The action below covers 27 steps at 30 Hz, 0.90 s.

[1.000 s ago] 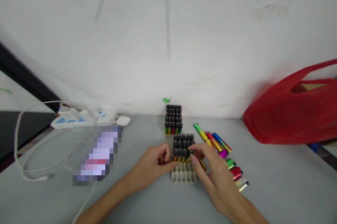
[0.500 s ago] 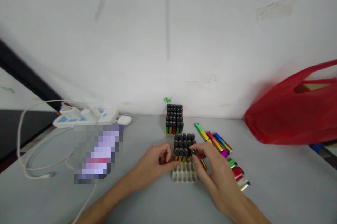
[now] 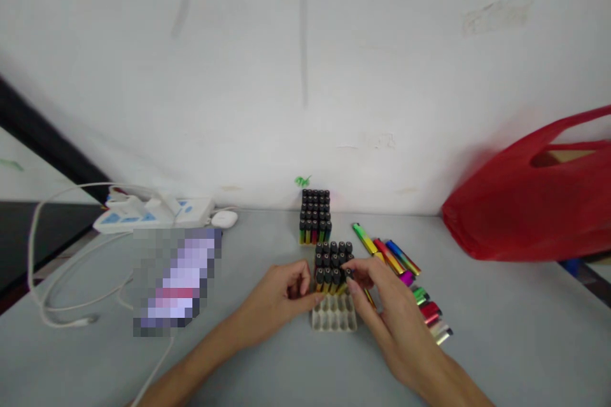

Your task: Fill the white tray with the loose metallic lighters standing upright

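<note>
A pale tray (image 3: pixel 334 324) of small cells lies before me, its front rows bare. Behind these, several black-topped lighters (image 3: pixel 327 260) with shiny coloured bodies stand upright in it. My right hand (image 3: pixel 384 302) pinches one lighter (image 3: pixel 349 275) by its black top, between thumb and forefinger, at the right end of the front row; this lighter's lower part is mostly hidden. At the tray's left side, my left hand (image 3: pixel 281 292) has its fingers curled, and its thumb presses the tray's edge by the front lighters.
Against the wall stands a full block of lighters (image 3: pixel 315 216). Loose lighters (image 3: pixel 429 311) lie to the right of my right hand. A red bag (image 3: pixel 520 203) sits at far right. Left are a blurred-out phone (image 3: pixel 184 279), a power strip (image 3: pixel 191 211) and white cables (image 3: pixel 71 324).
Almost nothing differs. The whole view has shifted very slightly, and both hands keep their places at the tray, the right one still on the lighter.
</note>
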Motion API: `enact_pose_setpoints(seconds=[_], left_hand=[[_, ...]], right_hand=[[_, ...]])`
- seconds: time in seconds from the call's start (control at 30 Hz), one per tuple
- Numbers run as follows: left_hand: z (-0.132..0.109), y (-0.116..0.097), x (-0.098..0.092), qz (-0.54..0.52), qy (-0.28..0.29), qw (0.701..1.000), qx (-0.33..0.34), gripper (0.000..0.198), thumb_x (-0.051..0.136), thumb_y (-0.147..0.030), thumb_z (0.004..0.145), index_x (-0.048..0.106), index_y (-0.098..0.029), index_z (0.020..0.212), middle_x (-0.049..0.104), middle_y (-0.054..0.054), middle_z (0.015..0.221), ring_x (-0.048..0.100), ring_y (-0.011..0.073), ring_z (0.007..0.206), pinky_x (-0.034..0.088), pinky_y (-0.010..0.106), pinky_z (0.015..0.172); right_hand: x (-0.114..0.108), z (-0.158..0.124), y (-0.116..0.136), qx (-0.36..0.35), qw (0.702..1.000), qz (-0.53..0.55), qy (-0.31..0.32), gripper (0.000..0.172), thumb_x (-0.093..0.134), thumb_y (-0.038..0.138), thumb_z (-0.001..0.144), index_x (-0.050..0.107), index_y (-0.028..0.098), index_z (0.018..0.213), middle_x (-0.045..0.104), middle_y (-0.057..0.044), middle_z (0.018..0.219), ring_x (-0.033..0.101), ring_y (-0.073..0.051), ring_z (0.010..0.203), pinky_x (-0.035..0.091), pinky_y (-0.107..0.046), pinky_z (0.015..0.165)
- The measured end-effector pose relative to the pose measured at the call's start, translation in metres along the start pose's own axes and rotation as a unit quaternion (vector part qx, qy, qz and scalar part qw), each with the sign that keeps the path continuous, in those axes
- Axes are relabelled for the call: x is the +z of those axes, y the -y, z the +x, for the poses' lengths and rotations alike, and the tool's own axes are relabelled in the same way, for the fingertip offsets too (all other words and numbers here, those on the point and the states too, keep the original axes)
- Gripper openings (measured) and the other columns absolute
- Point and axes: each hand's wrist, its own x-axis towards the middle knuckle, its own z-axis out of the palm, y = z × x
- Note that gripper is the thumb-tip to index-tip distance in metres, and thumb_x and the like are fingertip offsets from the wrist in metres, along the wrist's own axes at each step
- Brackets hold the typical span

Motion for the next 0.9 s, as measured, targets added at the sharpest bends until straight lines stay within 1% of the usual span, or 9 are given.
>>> enact_pose_setpoints(seconds=[0.2,0.37,0.53,0.7,0.9], left_hand=[[-0.0013,0.0002,-0.0001,-0.001,0.001,1.0,0.0,0.04,0.082,-0.034,0.093,0.047,-0.022,0.078,0.051,-0.007,0.072,0.042,0.0117,0.068,0.032,0.023,0.062],[-0.0012,-0.0021,0.0006,-0.006,0.002,1.0,0.0,0.04,0.082,-0.035,0.092,0.047,-0.022,0.078,0.05,-0.007,0.072,0.042,0.0118,0.068,0.031,0.024,0.061],[-0.0009,-0.0038,0.0003,0.003,0.0,1.0,-0.004,0.04,0.081,-0.035,0.092,0.046,-0.022,0.078,0.048,-0.008,0.07,0.04,0.0116,0.066,0.03,0.023,0.06],[-0.0013,-0.0048,-0.0006,0.012,0.001,1.0,-0.002,0.04,0.081,-0.035,0.093,0.047,-0.022,0.077,0.048,-0.008,0.069,0.04,0.0114,0.066,0.03,0.023,0.059],[-0.0015,-0.0072,-0.0002,0.018,0.001,1.0,-0.004,0.039,0.08,-0.034,0.092,0.047,-0.022,0.077,0.049,-0.008,0.07,0.042,0.0119,0.066,0.031,0.023,0.06]], right_hand=[[0.0004,-0.0005,-0.0009,-0.013,1.0,-0.004,0.001,0.018,0.055,0.022,0.112,0.062,0.027,0.128,0.072,-0.005,0.111,0.071,-0.024,0.103,0.057,-0.037,0.089],[0.0002,0.0,0.0008,-0.021,1.0,-0.01,-0.014,0.018,0.057,0.021,0.111,0.063,0.027,0.127,0.072,-0.004,0.107,0.071,-0.022,0.097,0.057,-0.035,0.086],[0.0,0.0007,-0.0013,-0.021,1.0,-0.019,0.001,0.019,0.056,0.021,0.113,0.06,0.027,0.13,0.07,-0.003,0.108,0.069,-0.023,0.098,0.056,-0.036,0.087],[0.0005,0.0011,-0.0049,-0.031,0.999,-0.037,0.002,0.018,0.056,0.022,0.113,0.06,0.028,0.13,0.07,-0.004,0.107,0.07,-0.024,0.098,0.056,-0.038,0.086],[0.0012,0.0004,-0.0038,-0.025,0.999,-0.037,-0.023,0.025,0.056,0.023,0.112,0.057,0.028,0.136,0.069,-0.002,0.101,0.069,-0.022,0.091,0.055,-0.034,0.082]])
